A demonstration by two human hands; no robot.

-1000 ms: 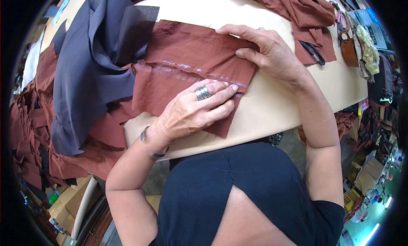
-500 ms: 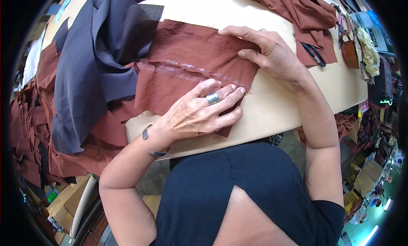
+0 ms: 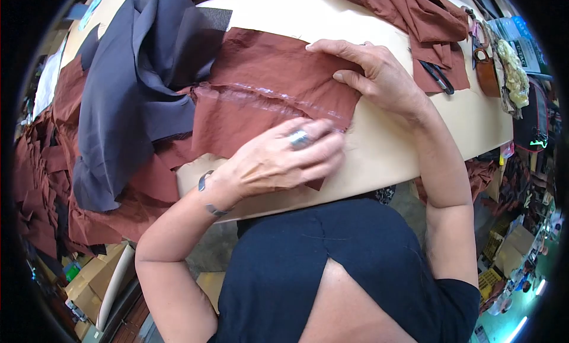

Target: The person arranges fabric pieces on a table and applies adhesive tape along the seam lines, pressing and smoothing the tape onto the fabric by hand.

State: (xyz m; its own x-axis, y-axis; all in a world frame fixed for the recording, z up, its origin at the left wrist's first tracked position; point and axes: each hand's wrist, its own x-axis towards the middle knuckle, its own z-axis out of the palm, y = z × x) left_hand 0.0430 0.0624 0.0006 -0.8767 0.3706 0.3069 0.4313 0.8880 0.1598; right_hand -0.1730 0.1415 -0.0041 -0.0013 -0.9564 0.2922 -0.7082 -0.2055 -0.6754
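Observation:
A reddish-brown piece of fabric (image 3: pixel 267 55) lies on the table, with a shiny, whitish strip running across it along a seam or fold. My left hand (image 3: pixel 284 156), wearing a wide silver ring, is over the fabric's lower right edge. Its fingertips are blurred, so I cannot make out whether they grip the cloth. My right hand (image 3: pixel 370 73) rests on the upper right corner of the same piece, thumb and forefinger apart and touching the cloth. Dark grey-blue fabric (image 3: pixel 121 117) is heaped against the left side of the brown piece.
The pale table (image 3: pixel 391 147) curves around in front of me. More brown cloth (image 3: pixel 424 17) is bunched at the back right, near a dark-handled tool (image 3: pixel 437 76) and a brown leather roll (image 3: pixel 487 73). Brown scraps (image 3: pixel 44 183) hang off the left side; cardboard boxes (image 3: pixel 98 284) stand below.
My left hand has shifted slightly at the fabric's lower right edge, and its fingers are now blurred and more bent. The brown cloth has moved a little to the right. My right hand stays nearly still.

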